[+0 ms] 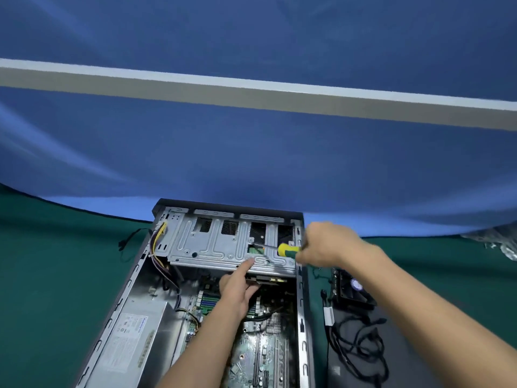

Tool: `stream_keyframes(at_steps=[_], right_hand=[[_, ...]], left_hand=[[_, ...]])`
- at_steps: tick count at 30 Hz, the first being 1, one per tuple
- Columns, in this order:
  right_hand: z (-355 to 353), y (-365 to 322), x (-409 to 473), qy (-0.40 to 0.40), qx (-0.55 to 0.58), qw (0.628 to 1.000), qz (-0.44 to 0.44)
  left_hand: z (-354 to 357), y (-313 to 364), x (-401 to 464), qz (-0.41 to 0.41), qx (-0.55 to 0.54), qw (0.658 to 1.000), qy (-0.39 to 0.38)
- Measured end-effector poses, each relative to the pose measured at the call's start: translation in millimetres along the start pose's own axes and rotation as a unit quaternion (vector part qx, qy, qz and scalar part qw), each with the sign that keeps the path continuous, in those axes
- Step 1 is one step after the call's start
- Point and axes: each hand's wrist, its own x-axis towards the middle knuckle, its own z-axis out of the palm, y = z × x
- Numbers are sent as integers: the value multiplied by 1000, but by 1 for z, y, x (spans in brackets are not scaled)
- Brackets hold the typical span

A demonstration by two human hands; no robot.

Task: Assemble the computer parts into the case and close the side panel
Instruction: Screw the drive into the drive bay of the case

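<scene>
An open computer case (131, 287) lies on its side on a green table. A silver drive cage (212, 247) spans its far end. Below it show the motherboard (251, 357) and a silver power supply (134, 331). My right hand (330, 245) grips a screwdriver (286, 250) with a yellow and green handle; its shaft points left into an opening of the cage. My left hand (237, 287) reaches up from inside the case, its forefinger stretched out and touching the cage's front edge near the shaft's tip.
A black side panel (391, 365) lies right of the case with a cooler fan (355, 289) and a tangle of black cables (361, 348) on it. A loose black cable (128, 242) trails left of the case. A blue cloth backdrop rises behind the table.
</scene>
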Motion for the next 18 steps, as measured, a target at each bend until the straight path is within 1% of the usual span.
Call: stream_keyframes(at_steps=[2,5,8,10,12,13,15,18], right_hand=[[25,17,-5,-13,46,999,13],[65,40,-11,10,199,979,46],[106,62,-19,27,375,923,81],[131,72,-25,44,454,883,115],[154,78,-28,49,488,857,159],[165,80,-28,41,493,851,175],[186,80,-24,13,493,849,191],[211,76,-16,-23,469,857,213]], left_hand=[[8,-5,-10,-9,1,1000,22],[17,-5,-22,-19,1,999,45],[20,-5,-27,-14,25,999,44],[19,-7,-27,-8,49,998,41],[17,-7,-27,-4,78,996,37],[15,-7,-27,-4,92,995,32],[11,-5,-25,-6,128,991,25],[7,-1,-25,-22,175,984,11]])
